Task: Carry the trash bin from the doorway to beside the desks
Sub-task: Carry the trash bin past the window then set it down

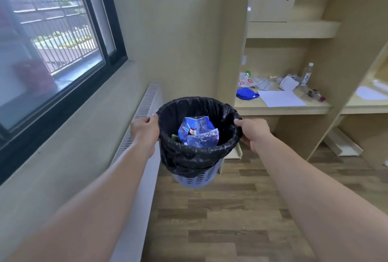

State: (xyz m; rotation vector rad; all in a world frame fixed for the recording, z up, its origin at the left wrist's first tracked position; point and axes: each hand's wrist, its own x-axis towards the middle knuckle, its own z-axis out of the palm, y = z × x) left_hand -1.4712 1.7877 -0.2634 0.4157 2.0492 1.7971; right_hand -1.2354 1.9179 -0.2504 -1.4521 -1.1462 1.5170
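Note:
A lilac slotted trash bin (196, 179) lined with a black bag hangs in the air in front of me, above the wooden floor. Blue plastic wrappers (198, 132) lie inside it. My left hand (144, 129) grips the bin's left rim and my right hand (253, 132) grips its right rim. Straight beyond the bin stands a wooden desk (279, 109) with a shelf above; a second desk (365, 104) sits further right.
A white radiator (144, 119) runs along the left wall under a dark-framed window (60, 37). The near desk holds white paper (281, 98), a blue cloth (246, 94), a water bottle (307, 74) and small clutter. A white bracket (342, 143) lies on the floor under the desks.

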